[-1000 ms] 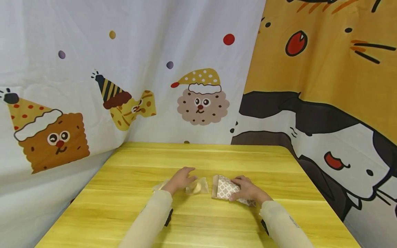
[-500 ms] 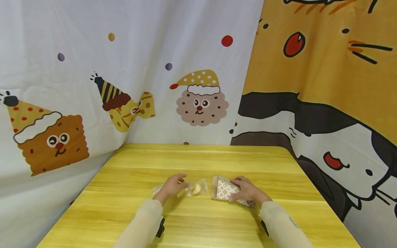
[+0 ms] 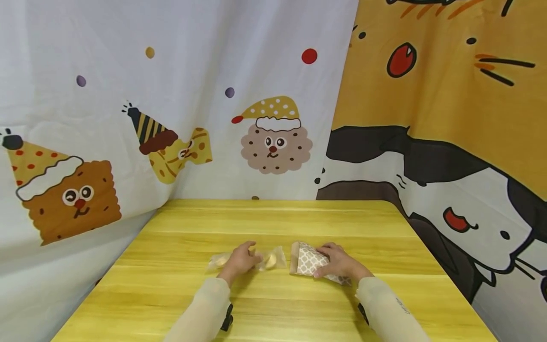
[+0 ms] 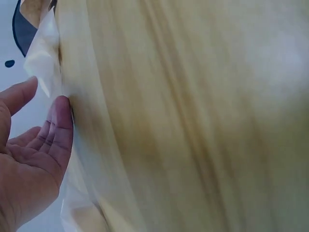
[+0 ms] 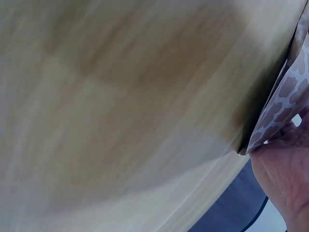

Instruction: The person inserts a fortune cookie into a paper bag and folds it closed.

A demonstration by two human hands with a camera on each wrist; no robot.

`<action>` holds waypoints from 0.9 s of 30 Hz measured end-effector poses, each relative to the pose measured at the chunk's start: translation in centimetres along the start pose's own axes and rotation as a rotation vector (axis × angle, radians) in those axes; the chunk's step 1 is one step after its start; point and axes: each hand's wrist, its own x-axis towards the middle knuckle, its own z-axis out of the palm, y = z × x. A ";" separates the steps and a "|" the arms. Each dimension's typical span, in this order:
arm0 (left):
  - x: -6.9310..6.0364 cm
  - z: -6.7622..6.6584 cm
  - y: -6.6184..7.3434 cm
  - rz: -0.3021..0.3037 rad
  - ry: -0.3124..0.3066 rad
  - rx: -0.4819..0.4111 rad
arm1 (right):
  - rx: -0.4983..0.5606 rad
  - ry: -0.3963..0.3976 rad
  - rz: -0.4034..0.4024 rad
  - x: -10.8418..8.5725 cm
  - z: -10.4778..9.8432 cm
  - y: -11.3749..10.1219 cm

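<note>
A brown paper bag with a white lattice pattern (image 3: 311,260) lies on the table, and my right hand (image 3: 339,263) grips it with thumb and fingers on either side. To its left is a clear packet with a pale piece inside (image 3: 271,260). My left hand (image 3: 242,260) is at that packet's left end, fingers apart and relaxed; in the left wrist view the hand (image 4: 38,145) has its fingertips beside clear film (image 4: 44,58). A second clear packet (image 3: 219,260) lies left of my left hand, partly behind it. The right wrist view shows the patterned bag (image 5: 287,99) against my right hand (image 5: 285,169).
The yellow wooden table (image 3: 273,304) extends around both hands. Behind it hangs a white curtain with cartoon biscuits (image 3: 192,71), and on the right an orange and black-and-white cartoon cloth (image 3: 448,104).
My left hand has moved down and left from over the clear packet, then slightly right again, showing more of the left packet. My right hand keeps its grip on the patterned bag.
</note>
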 end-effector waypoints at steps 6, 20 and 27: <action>0.4 0.5 -0.2 -0.019 0.022 -0.068 | -0.006 -0.002 -0.018 0.0 0.0 0.0; 1.3 0.5 0.3 -0.012 0.072 -0.399 | 0.007 -0.004 0.005 -0.1 0.0 0.2; 1.5 1.4 0.9 -0.028 0.069 -0.469 | 0.007 -0.008 -0.005 0.0 -0.1 0.0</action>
